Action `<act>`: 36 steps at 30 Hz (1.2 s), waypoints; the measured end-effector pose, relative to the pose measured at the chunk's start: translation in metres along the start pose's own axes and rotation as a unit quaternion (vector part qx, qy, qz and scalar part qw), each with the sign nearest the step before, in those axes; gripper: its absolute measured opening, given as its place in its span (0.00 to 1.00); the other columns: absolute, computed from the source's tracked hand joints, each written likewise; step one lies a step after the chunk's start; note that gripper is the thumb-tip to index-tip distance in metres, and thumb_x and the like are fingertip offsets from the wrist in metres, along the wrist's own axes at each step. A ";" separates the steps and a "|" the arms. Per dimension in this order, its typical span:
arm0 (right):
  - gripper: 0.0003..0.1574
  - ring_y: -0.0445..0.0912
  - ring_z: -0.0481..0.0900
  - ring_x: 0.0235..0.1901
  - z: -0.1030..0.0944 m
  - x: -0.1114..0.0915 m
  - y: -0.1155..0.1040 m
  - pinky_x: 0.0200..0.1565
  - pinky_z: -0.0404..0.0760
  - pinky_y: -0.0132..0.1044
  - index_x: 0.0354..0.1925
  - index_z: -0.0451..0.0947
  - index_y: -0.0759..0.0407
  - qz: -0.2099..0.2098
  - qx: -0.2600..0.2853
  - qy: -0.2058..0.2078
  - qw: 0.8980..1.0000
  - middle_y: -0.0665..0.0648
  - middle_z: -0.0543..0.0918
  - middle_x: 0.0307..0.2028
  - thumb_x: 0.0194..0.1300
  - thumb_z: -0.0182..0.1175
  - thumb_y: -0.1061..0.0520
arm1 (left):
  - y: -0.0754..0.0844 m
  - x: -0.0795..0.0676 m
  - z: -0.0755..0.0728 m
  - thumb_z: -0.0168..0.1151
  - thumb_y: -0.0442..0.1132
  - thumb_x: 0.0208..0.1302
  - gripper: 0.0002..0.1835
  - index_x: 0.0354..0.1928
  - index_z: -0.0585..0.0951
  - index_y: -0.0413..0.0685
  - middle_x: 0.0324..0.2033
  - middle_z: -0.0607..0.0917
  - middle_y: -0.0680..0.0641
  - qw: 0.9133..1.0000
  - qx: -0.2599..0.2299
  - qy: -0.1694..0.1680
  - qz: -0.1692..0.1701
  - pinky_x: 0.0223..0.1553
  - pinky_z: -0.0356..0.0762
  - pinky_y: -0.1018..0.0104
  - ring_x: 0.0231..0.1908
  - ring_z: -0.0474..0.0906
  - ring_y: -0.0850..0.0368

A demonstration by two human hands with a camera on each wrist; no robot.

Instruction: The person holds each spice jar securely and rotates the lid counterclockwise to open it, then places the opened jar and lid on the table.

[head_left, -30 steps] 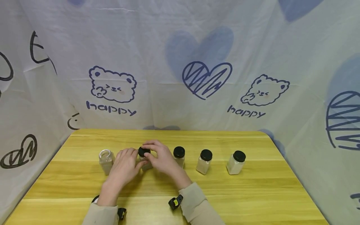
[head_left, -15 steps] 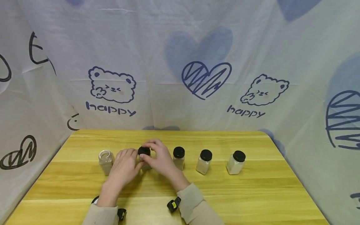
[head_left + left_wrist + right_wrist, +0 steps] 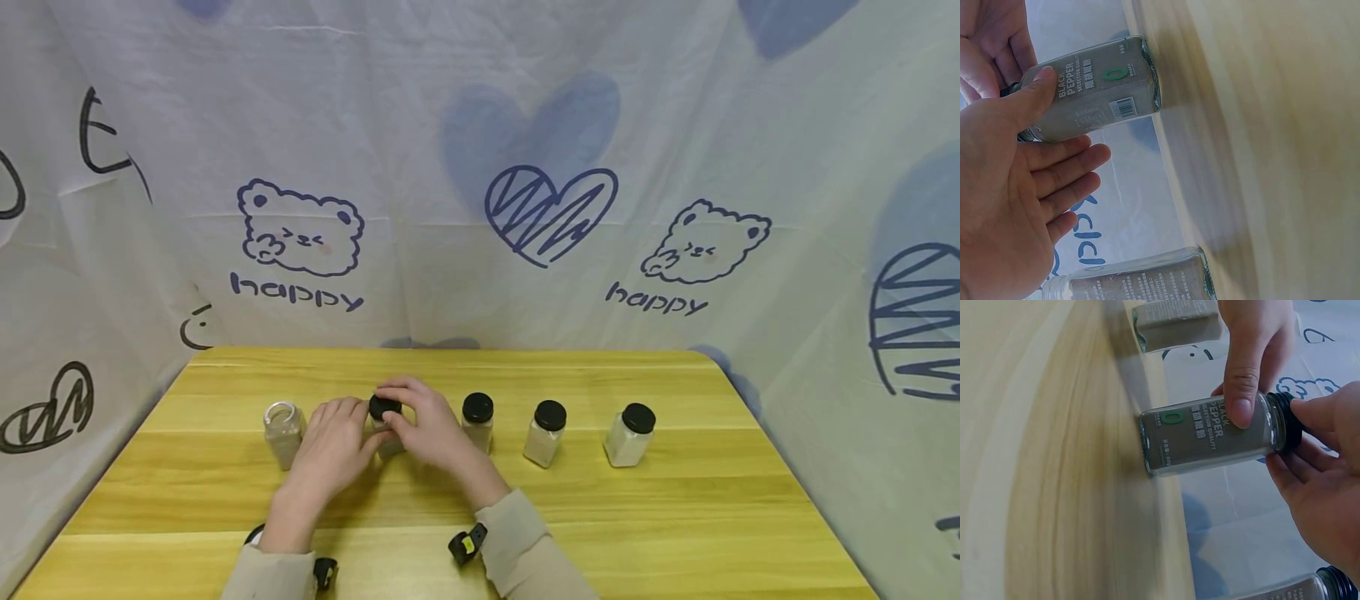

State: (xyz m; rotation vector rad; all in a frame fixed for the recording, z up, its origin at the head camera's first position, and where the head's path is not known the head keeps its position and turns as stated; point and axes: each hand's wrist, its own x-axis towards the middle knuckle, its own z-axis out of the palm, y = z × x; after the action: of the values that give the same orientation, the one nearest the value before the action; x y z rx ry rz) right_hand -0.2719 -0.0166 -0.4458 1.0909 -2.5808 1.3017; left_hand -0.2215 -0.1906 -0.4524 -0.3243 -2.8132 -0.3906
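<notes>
The left hand [image 3: 330,446] grips the pepper jar [image 3: 1197,444] between thumb and fingers; the right hand [image 3: 431,427], just above, pinches its black cap [image 3: 1289,425]. Bracing the jar firmly against the surface [image 3: 675,533] should let the cap alone turn.

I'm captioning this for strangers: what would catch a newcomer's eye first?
Probably the pepper jar, just left of centre, with the left hand pinching it and the right hand gripping its black lid. Next, the lidless jar at the row's left end. Behind, the scribbled heart on the pale cloth stands out.
</notes>
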 end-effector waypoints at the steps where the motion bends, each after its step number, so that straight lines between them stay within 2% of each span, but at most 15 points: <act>1: 0.23 0.49 0.73 0.70 0.000 0.000 0.000 0.69 0.74 0.42 0.67 0.78 0.59 0.002 0.010 -0.007 1.000 0.56 0.76 0.69 0.78 0.58 0.61 | 0.000 0.000 0.000 0.69 0.50 0.70 0.30 0.58 0.80 0.28 0.54 0.82 0.34 1.000 0.000 0.000 0.000 0.68 0.67 0.39 0.60 0.74 0.34; 4: 0.25 0.48 0.70 0.72 -0.001 0.000 0.000 0.71 0.72 0.44 0.71 0.75 0.57 0.008 0.034 -0.012 0.999 0.54 0.73 0.72 0.79 0.57 0.60 | 0.000 0.000 0.001 0.69 0.51 0.70 0.30 0.58 0.80 0.28 0.54 0.82 0.34 1.000 0.001 0.002 0.000 0.68 0.67 0.39 0.60 0.74 0.34; 7: 0.27 0.48 0.69 0.72 0.001 0.000 0.000 0.71 0.72 0.45 0.71 0.75 0.55 0.015 0.040 0.010 0.999 0.53 0.73 0.72 0.78 0.60 0.56 | 0.000 0.000 0.001 0.70 0.50 0.70 0.29 0.57 0.80 0.28 0.54 0.83 0.34 1.000 0.001 0.008 0.003 0.68 0.67 0.40 0.59 0.75 0.34; 11: 0.26 0.48 0.75 0.66 0.005 0.000 0.001 0.66 0.78 0.42 0.66 0.79 0.55 0.031 0.037 0.056 0.997 0.53 0.76 0.66 0.74 0.65 0.52 | 0.000 0.000 0.001 0.71 0.49 0.69 0.28 0.56 0.81 0.28 0.53 0.83 0.34 1.000 -0.002 0.011 0.005 0.67 0.68 0.40 0.59 0.75 0.34; 16: 0.21 0.48 0.79 0.57 0.008 0.000 0.002 0.59 0.83 0.44 0.60 0.83 0.57 0.035 0.031 0.074 0.996 0.53 0.77 0.59 0.72 0.68 0.52 | 0.001 0.000 0.000 0.70 0.48 0.70 0.28 0.57 0.81 0.29 0.54 0.83 0.34 1.000 -0.006 0.002 0.001 0.68 0.67 0.39 0.60 0.75 0.34; 21: 0.19 0.47 0.79 0.59 0.007 -0.001 0.000 0.61 0.81 0.41 0.59 0.84 0.55 0.033 0.002 0.064 0.997 0.52 0.78 0.60 0.74 0.66 0.51 | 0.000 0.000 0.000 0.69 0.50 0.70 0.28 0.57 0.80 0.30 0.54 0.83 0.34 1.000 -0.003 0.001 0.002 0.68 0.67 0.39 0.60 0.74 0.34; 27: 0.18 0.47 0.78 0.63 0.003 -0.001 -0.002 0.65 0.78 0.40 0.61 0.83 0.57 0.014 -0.014 0.041 0.999 0.52 0.79 0.62 0.77 0.61 0.56 | 0.000 0.001 0.001 0.69 0.52 0.70 0.28 0.56 0.81 0.31 0.52 0.83 0.35 1.000 0.000 0.008 0.007 0.67 0.67 0.40 0.59 0.75 0.34; 36: 0.22 0.47 0.73 0.69 0.003 0.002 0.000 0.70 0.73 0.40 0.66 0.79 0.58 -0.001 0.007 -0.002 1.000 0.54 0.76 0.67 0.80 0.51 0.63 | 0.000 0.000 0.000 0.69 0.51 0.70 0.31 0.59 0.79 0.28 0.53 0.83 0.34 1.000 0.001 0.007 0.007 0.68 0.67 0.39 0.60 0.75 0.34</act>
State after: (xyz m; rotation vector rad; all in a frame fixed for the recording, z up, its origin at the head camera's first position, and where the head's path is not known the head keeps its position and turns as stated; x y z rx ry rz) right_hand -0.2722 -0.0200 -0.4471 1.0977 -2.5764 1.3209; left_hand -0.2215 -0.1901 -0.4527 -0.3390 -2.7966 -0.3853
